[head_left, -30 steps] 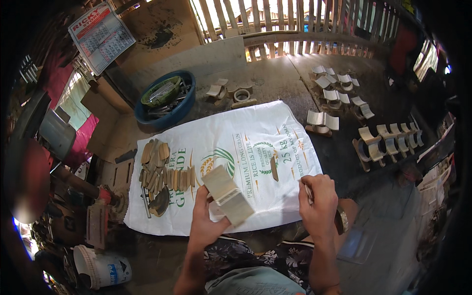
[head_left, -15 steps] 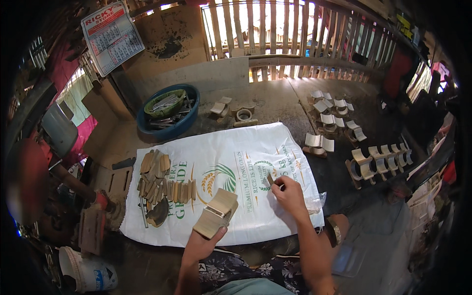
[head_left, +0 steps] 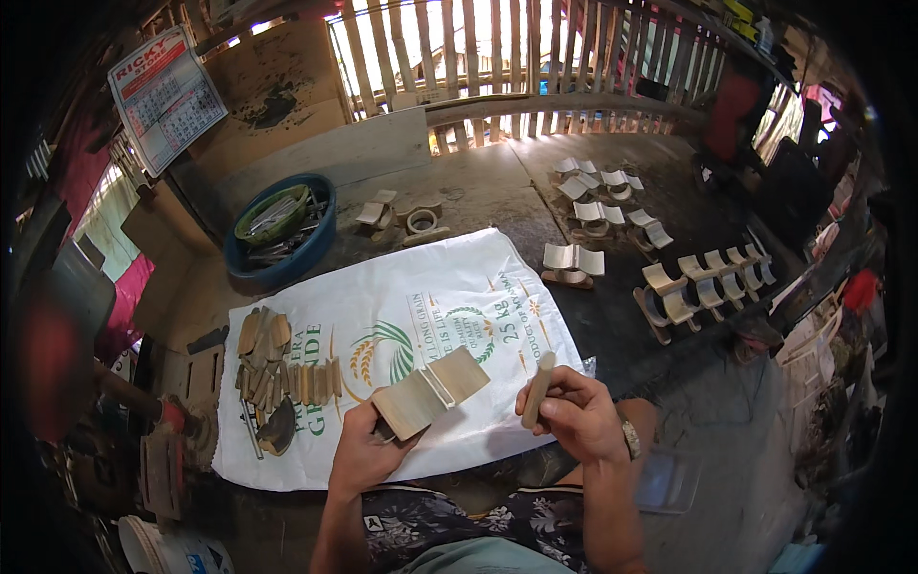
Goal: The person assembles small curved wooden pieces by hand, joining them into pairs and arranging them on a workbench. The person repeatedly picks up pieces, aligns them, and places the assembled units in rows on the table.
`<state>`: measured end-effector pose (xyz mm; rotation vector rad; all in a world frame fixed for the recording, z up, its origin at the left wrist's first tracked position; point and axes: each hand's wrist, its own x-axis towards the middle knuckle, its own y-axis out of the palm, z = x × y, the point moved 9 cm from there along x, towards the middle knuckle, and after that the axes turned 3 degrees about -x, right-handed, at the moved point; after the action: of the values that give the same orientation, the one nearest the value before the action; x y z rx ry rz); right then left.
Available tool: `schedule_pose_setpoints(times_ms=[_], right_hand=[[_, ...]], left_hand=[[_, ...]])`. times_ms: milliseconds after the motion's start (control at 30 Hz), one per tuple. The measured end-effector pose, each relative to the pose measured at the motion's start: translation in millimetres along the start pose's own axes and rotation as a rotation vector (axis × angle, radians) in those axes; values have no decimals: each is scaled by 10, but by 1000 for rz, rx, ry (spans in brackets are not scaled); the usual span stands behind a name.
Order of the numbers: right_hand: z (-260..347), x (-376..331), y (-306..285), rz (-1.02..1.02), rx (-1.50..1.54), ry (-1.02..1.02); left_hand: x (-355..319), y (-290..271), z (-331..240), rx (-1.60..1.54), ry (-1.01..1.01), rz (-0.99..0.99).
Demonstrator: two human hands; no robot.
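Note:
My left hand (head_left: 368, 454) grips a pale wooden piece with two curved, saddle-like halves (head_left: 413, 406) and a narrow slot between them, tilted above the white sack. Held upright between the thumb and fingers of my right hand (head_left: 585, 421) is a short, narrow wooden strip (head_left: 537, 392), a little apart from the curved piece. Beneath both hands spreads the white woven sack (head_left: 382, 330) with green and orange print. On its left part lie a heap of small wooden strips (head_left: 273, 378), a short row of upright strips (head_left: 320, 381) and a dark rounded piece (head_left: 278, 428).
A blue basin (head_left: 316, 251) holding a green bowl (head_left: 298, 196) of metal pieces stands at the back left. Similar curved wooden pieces stand at the back (head_left: 421, 222) and in groups at the right (head_left: 712, 287). A white bucket (head_left: 143, 545) sits at lower left.
My right hand has lifted off the sack and come nearer to me with the strip raised upright. My left hand has turned the curved piece flatter. The view has swung rightward.

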<state>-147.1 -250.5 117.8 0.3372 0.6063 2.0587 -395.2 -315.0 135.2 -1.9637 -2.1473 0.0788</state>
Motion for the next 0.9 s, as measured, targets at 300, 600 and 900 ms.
schedule_pose_setpoints(times_ms=[300, 600, 900], right_hand=[[164, -112, 38, -65, -25, -56], [249, -167, 81, -66, -127, -59], [442, -221, 281, -171, -467, -163]], left_hand=[[106, 219, -226, 57, 71, 68], [131, 280, -383, 116, 102, 109], [169, 386, -675, 285, 369, 171]])
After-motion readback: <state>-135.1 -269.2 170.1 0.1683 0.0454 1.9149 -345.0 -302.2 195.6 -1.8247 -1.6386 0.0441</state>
